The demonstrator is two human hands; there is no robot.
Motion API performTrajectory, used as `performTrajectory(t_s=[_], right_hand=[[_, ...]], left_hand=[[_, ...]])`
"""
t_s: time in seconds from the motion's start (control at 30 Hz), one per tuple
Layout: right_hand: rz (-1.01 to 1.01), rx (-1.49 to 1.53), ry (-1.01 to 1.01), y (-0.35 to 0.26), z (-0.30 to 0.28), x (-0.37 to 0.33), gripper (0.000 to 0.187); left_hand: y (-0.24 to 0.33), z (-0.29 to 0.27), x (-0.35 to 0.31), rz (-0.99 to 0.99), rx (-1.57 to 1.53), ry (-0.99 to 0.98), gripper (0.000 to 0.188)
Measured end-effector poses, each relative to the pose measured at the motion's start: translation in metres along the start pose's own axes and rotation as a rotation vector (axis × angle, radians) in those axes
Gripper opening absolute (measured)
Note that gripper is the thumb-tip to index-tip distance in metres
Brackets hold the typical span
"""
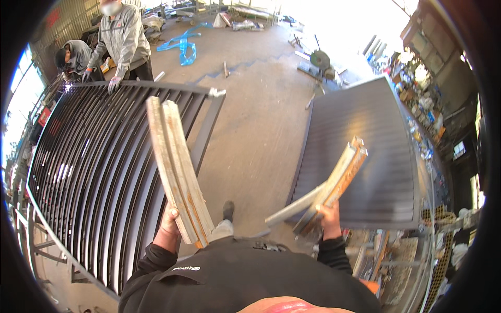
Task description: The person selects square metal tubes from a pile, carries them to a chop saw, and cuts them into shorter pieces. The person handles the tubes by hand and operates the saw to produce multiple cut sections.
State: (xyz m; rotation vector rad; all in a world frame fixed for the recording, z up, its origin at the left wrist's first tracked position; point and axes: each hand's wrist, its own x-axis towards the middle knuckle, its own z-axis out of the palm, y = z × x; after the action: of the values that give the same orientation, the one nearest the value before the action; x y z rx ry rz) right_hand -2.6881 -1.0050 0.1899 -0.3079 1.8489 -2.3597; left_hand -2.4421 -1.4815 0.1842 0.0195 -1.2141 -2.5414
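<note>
Left hand point(169, 221) fingers wrapped round two metal bars point(177, 167) at frame centre-left, right hand point(330, 216) gripping another bundle of bars point(334, 185) centre-right, both carried above the floor point(250, 104), none set down yet

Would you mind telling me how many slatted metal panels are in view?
2. One slatted panel lies on the left, where two other people work at its far end. The other panel lies on the right, beyond the right hand. More may be hidden.

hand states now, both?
Left hand: closed, holding two long metal bars.
Right hand: closed, holding a bundle of shorter metal bars.
</note>
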Motion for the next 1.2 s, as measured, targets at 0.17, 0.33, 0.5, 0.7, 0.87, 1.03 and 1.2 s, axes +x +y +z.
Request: performTrajectory(t_s=[0.17,0.33,0.5,0.7,0.87,1.03,1.2], right_hand=[[-0.030,-0.014,0.099,-0.036,-0.004,0.046,0.066],[-0.084,0.022,0.205,-0.065,0.006,0.078,0.069],[-0.108,0.043,0.318,-0.061,-0.002,0.145,0.074],[-0.091,0.028,0.379,-0.053,-0.039,0.276,0.078],[-0.003,-0.017,0.372,-0.067,-0.054,0.423,0.074],[-0.019,-0.103,0.261,-0.101,-0.052,0.581,0.067],[-0.023,-0.162,0.267,-0.117,-0.044,0.722,0.062]], left_hand=[[0.003,0.008,0.114,-0.057,-0.016,-0.114,0.103],[0.021,0.012,0.217,-0.157,-0.027,-0.156,0.109],[0.008,0.026,0.346,-0.227,-0.003,-0.217,0.109],[-0.018,0.030,0.491,-0.290,0.021,-0.225,0.111],[-0.022,0.053,0.594,-0.306,0.050,-0.110,0.111],[-0.027,0.063,0.703,-0.272,-0.014,-0.102,0.106],[-0.029,0.045,0.816,-0.284,-0.038,-0.037,0.096]])
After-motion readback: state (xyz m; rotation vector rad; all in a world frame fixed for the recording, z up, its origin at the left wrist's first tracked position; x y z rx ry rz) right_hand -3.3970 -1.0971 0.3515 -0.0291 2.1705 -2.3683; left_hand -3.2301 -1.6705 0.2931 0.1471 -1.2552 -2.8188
